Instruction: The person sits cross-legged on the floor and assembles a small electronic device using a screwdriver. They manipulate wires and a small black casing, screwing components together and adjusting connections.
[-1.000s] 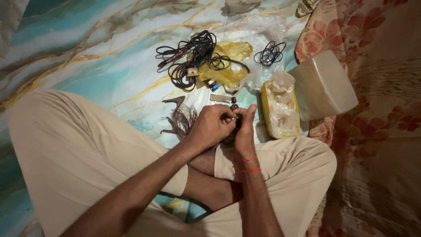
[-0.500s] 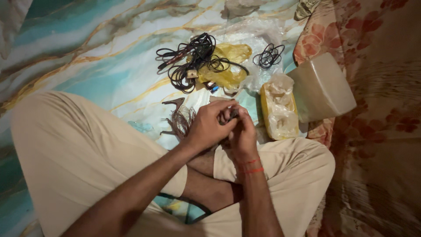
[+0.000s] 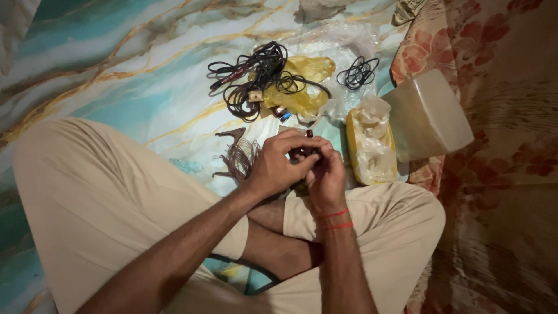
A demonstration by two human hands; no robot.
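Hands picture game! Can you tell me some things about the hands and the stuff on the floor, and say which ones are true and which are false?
1. Both hands, left hand and right hand, pinch one small dark part together. True.
2. The tangled black cables lie on the person's lap. False: they lie on the marbled blue floor sheet, beyond the hands.
3. The yellow box holding crumpled clear plastic sits right of the hands. True.
4. The right wrist is bare. False: it wears red thread bands.
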